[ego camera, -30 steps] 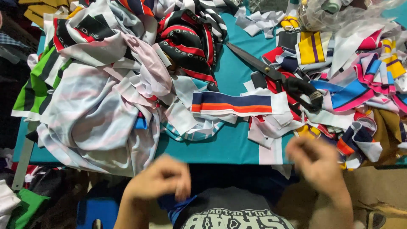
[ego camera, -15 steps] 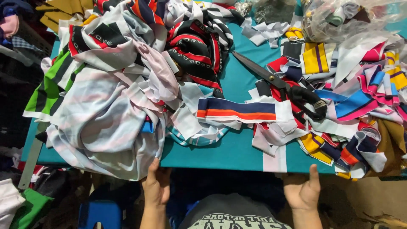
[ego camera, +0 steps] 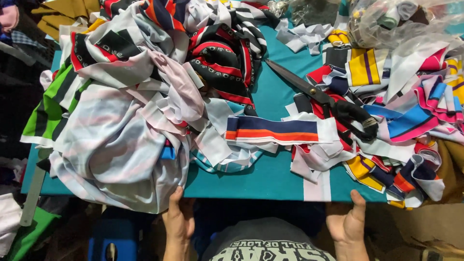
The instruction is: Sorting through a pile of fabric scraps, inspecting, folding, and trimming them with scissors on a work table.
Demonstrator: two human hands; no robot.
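My left hand [ego camera: 179,222] grips the near edge of the teal table [ego camera: 270,179], thumb up against a large heap of pale striped cloth [ego camera: 116,140] that hangs over the edge. My right hand [ego camera: 349,222] holds the same edge farther right, thumb raised, just below a white strip of cloth [ego camera: 317,186]. Neither hand holds any loose item. A navy, orange and white band of fabric [ego camera: 273,130] lies flat at the centre. Black-handled scissors [ego camera: 328,99] rest shut on the scraps to the right.
Colourful fabric offcuts [ego camera: 415,125] pile up on the right, with a clear plastic bag [ego camera: 401,21] behind them. Black, red and white cloth [ego camera: 224,63] lies at the back centre. A blue stool [ego camera: 113,239] stands below the table on the left.
My hands dropped from the cloth at the table's front and settled on its near edge. The view shifted slightly; the fabrics and scissors lie as before.
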